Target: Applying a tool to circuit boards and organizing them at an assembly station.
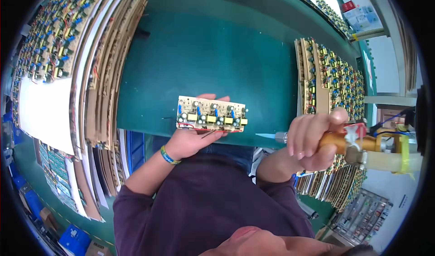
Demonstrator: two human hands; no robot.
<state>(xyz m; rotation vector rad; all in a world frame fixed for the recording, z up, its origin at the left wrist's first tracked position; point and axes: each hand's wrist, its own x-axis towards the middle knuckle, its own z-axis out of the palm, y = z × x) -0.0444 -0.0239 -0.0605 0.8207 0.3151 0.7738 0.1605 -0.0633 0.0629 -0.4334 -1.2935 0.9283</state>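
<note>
My left hand [192,140] holds a tan circuit board [212,114] from below, its fingertips showing past the far edge and the thumb near the front edge. Yellow blocks, blue discs, round capacitors and thin red and black wires cover the board's upper side. On the right, my right hand [315,140] is wrapped around a dispensing gun [333,142] with a gold-coloured body. The gun's pale tapered nozzle [266,135] points left toward the board, a short gap away from it. A thick whitish hose [383,161] with yellow tape lies at its back end.
Tall stacks of cardboard sheets [106,74] bearing circuit boards rise on the left of the green table [204,43]. More boards on cardboard [337,77] stand at the right. Beyond lies another board-covered sheet [326,4]. Blue bins [74,240] sit at the lower left.
</note>
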